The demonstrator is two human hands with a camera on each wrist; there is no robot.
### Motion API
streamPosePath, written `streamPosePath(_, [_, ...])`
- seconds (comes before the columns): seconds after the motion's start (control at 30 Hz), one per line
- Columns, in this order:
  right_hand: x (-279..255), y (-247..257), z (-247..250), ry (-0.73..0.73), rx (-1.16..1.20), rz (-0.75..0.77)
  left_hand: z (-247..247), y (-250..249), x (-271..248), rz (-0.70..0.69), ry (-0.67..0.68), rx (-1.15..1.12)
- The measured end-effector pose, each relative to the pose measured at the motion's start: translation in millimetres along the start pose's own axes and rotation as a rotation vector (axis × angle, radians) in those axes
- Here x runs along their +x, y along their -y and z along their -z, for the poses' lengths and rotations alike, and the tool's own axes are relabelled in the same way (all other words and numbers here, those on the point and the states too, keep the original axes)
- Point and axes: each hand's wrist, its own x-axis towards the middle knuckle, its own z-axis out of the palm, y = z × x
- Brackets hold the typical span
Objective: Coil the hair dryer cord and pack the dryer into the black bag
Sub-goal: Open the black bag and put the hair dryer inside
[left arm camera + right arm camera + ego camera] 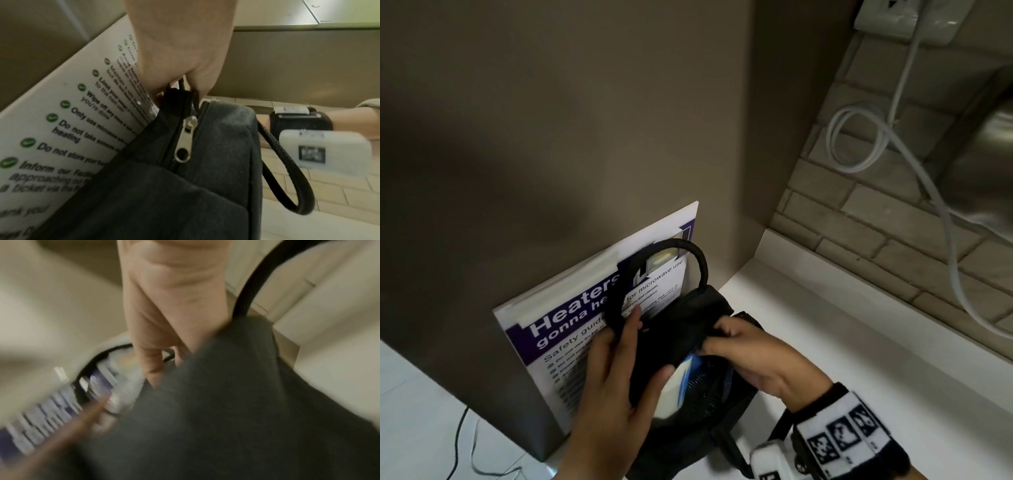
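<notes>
The black bag [681,329] stands on the white counter [842,342], its mouth partly open toward me. Inside shows a white and blue object [681,377], likely the dryer, beside a mesh pocket; no cord is visible. My left hand [619,370] grips the bag's left flap and one handle strap [619,301]. My right hand [743,346] pinches the bag's top edge from the right. In the left wrist view my left hand [180,68] holds the bag [185,186] above its silver zipper pull [184,141]. The right wrist view is blurred, with my right hand [164,321] on dark bag [226,402] fabric.
A microwave safety sign [571,325] leans on the brown wall panel right behind the bag. A white cable [859,137] hangs looped from a wall socket [893,17] over the brick-tile backsplash, beside a steel appliance [989,154]. A thin dark wire [458,445] lies at lower left.
</notes>
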Motion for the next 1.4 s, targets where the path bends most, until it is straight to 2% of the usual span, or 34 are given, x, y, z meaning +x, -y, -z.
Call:
streamPosePath(0.1, [-17.4,13.4,-3.0,0.114,0.251,0.121,-6.0,2.2,-8.7,-0.028,0.042,0.046])
streamPosePath(0.17, [-26.5,17.0,-6.2,0.057,0.206,0.146,-7.3,6.5,-9.3,-0.066,0.055,0.078])
streamPosePath(0.23, [-31.8,13.5,-8.0,0.044,-0.176,0.245,-6.1,11.4,-6.3,-0.074,0.037,0.101])
streamPosePath(0.3, [-33.7,7.8,-9.3,0.073,-0.767,0.321,-5.2,11.5,-4.1,-0.058,0.024,0.092])
streamPosePath(0.37, [-33.2,5.9,-10.3,0.064,-1.314,0.186,-6.2,10.4,-4.9,-0.06,0.009,0.08])
streamPosePath(0.4, [-32.7,5.6,-11.3,0.052,-1.444,0.101,-6.6,9.6,-5.9,-0.061,0.002,0.078])
streamPosePath(0.43, [-31.4,4.7,-12.1,0.072,-1.47,0.048,-7.1,9.5,-6.0,-0.066,-0.002,0.074])
streamPosePath(0.57, [-29.9,6.7,-11.9,0.191,-1.374,-0.01,-8.2,10.0,-3.8,-0.07,0.004,0.082])
streamPosePath(0.7, [-28.0,3.8,-6.1,0.29,-1.401,-0.057,-10.7,8.8,-5.0,-0.062,0.023,0.087])
streamPosePath(0.8, [-24.9,2.3,-8.4,0.31,-1.365,0.063,-12.8,8.3,-5.9,-0.04,0.036,0.109])
streamPosePath(0.93, [-20.7,-4.1,-8.4,0.2,-1.22,0.307,-14.4,9.8,-5.7,-0.041,0.031,0.115])
streamPosePath(1.07, [-21.6,-3.5,-9.7,0.1,-1.075,0.417,-17.2,11.5,-7.2,-0.048,0.009,0.098])
streamPosePath(1.1, [-22.0,-1.2,-12.3,0.03,-1.03,0.495,-17.6,11.0,-7.0,-0.044,0.006,0.09])
streamPosePath(1.2, [-25.6,5.6,-21.0,-0.308,-0.833,0.807,-17.2,10.2,-5.5,-0.01,0.002,0.075])
streamPosePath(1.27, [-28.7,4.0,-25.5,-0.403,-0.652,0.933,-18.6,10.6,-5.8,-0.009,0.019,0.084])
streamPosePath(1.33, [-30.3,1.5,-28.6,-0.422,-0.623,0.947,-21.5,9.0,-7.2,0.0,0.029,0.056])
streamPosePath(1.4, [-31.6,0.0,-28.1,-0.427,-0.721,0.874,-23.9,5.7,-8.8,0.042,0.025,0.017])
